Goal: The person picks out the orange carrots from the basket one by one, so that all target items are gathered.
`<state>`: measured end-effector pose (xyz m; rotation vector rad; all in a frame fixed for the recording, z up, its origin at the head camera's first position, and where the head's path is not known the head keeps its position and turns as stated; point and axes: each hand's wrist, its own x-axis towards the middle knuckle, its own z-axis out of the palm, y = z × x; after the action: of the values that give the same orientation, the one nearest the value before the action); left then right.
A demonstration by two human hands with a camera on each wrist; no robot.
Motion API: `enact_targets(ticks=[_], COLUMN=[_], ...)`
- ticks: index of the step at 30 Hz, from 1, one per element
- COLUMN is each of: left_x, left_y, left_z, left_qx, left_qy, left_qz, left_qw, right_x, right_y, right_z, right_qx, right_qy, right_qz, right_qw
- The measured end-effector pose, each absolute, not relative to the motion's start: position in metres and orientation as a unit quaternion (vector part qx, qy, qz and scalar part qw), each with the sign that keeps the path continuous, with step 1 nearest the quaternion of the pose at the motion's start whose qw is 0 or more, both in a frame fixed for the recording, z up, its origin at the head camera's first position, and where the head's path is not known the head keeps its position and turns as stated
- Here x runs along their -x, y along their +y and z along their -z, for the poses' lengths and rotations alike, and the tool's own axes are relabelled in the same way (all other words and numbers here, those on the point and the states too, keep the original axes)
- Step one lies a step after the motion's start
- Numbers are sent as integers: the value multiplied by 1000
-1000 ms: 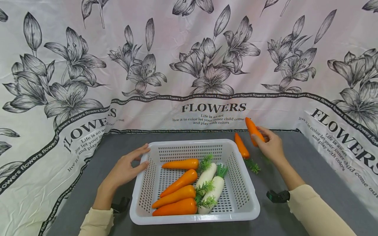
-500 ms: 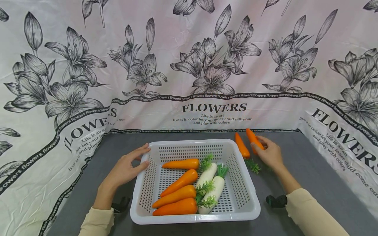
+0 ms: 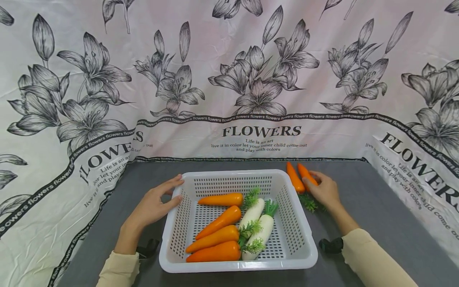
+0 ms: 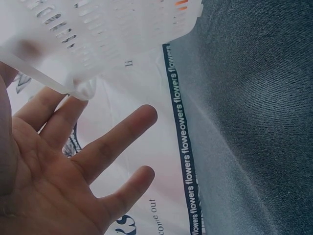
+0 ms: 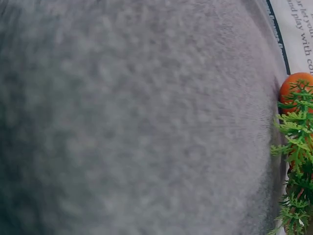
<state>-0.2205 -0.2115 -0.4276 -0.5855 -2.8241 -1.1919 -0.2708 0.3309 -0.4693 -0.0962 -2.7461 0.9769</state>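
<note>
My right hand [image 3: 325, 192] grips a toy carrot [image 3: 306, 173] low over the table, just right of the basket's far corner. A second carrot [image 3: 295, 180] lies close beside it on the left. Leafy green tops [image 5: 298, 132] and an orange end show at the edge of the right wrist view, where the hand itself is out of sight. At the white plastic basket [image 3: 236, 266], my left hand [image 3: 152, 205] touches the left rim with spread fingers, as the left wrist view also shows. Inside it lie several carrots [image 3: 215, 237] and two white radishes [image 3: 261, 231] with green tops.
A dark grey table [image 3: 136, 179] bears the basket. Behind and along both sides hangs a white cloth [image 3: 172, 137] printed with lilies and lettering. Dark wrist straps with cameras sit on both wrists.
My right hand has lowered the carrot from the air toward the table, bringing it down beside the other carrot. The left hand and the basket's contents stay as they were.
</note>
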Motion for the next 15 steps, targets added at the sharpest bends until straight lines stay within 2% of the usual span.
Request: enact_targets(ticks=[7, 15], left_x=[221, 221], left_y=[-211, -212], left_z=[427, 427], left_qx=[186, 199], left_qy=[-904, -905], left_qz=[385, 376], left_qw=[11, 24], right_x=[277, 273], right_y=[332, 334], right_z=[479, 471], right_qx=[43, 32], right_qy=[-938, -940], right_qz=[-326, -331], right_qw=[115, 72])
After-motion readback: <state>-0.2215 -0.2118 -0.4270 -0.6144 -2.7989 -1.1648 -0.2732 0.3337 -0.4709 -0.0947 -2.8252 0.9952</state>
